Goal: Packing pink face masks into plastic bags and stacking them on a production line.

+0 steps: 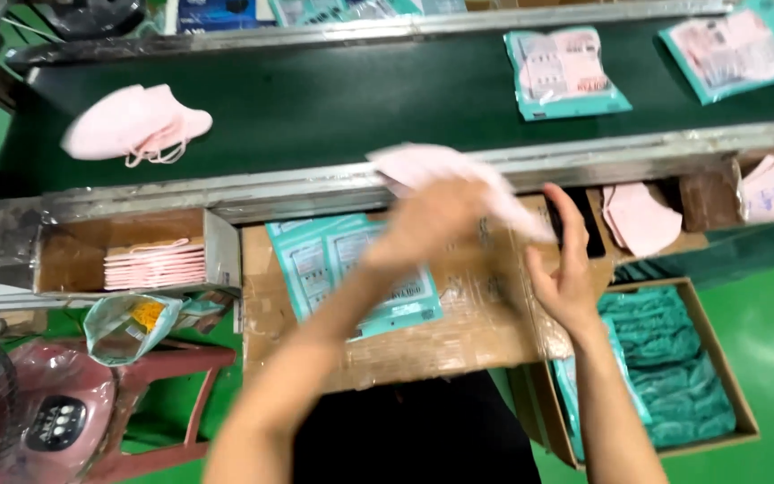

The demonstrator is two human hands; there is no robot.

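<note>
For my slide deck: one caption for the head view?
Two bare hands handle a pink folded face mask beside a dark green conveyor belt.

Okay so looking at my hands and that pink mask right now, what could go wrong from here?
1. The pink mask is blurred at the left hand, above the rail of the conveyor belt; it might slip onto the belt.
2. The teal packets lie loose on the cardboard sheet under both arms; a sleeve or the right hand may sweep them off.
</note>
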